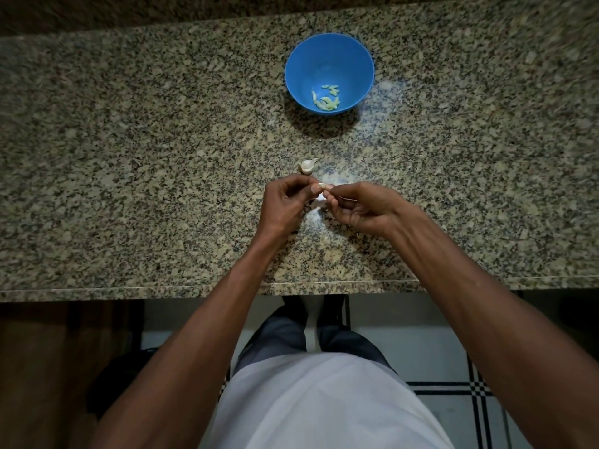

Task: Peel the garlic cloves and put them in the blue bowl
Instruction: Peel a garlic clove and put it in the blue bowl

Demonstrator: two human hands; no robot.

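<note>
A blue bowl [329, 59] stands at the back middle of the granite counter [129, 157], with several peeled pale cloves [325, 100] in its bottom. A piece of garlic head [306, 166] in white skin lies on the counter just beyond my hands. My left hand [285, 204] and my right hand [359, 209] meet fingertip to fingertip over the counter and pinch a small garlic clove [324, 187] between them. Bits of white skin [319, 202] show under the fingers. Most of the clove is hidden by my fingers.
The counter's front edge [291, 286] runs across below my forearms. A tiled floor with dark lines [453, 390] and my legs lie beneath. A dark back edge [97, 14] bounds the counter at the far side.
</note>
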